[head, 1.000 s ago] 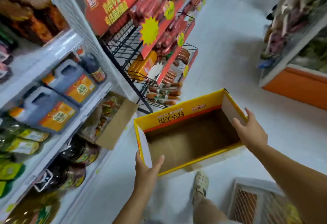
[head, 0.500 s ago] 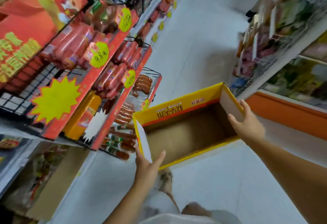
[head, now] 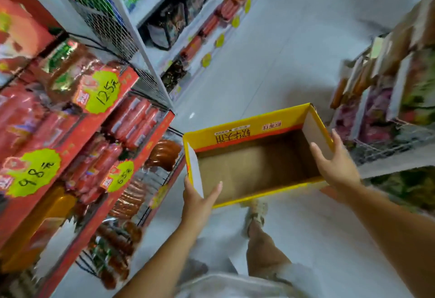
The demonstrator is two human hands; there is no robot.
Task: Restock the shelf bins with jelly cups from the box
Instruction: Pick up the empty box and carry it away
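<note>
I carry a yellow cardboard box [head: 244, 133] with a red stripe in front of me over the aisle floor. Its brown inside is bare; no jelly cups show in it. My left hand [head: 200, 200] grips the near left corner, thumb inside the box and fingers under it. My right hand [head: 335, 163] holds the right end wall, thumb inside and fingers around the outside. No jelly cups or shelf bins for them can be made out in this blurred view.
A wire rack [head: 150, 180] with red sausage packs [head: 131, 121] and yellow price tags [head: 106, 90] stands close on the left. Further shelves [head: 188, 15] run up the aisle. Another shelf with packets [head: 388, 100] is on the right. Pale floor [head: 270, 50] lies ahead.
The view has swung forward and up the aisle; the bottle shelves on the left have dropped out of sight and the sausage rack has come closer. Both hands keep their hold on the box.
</note>
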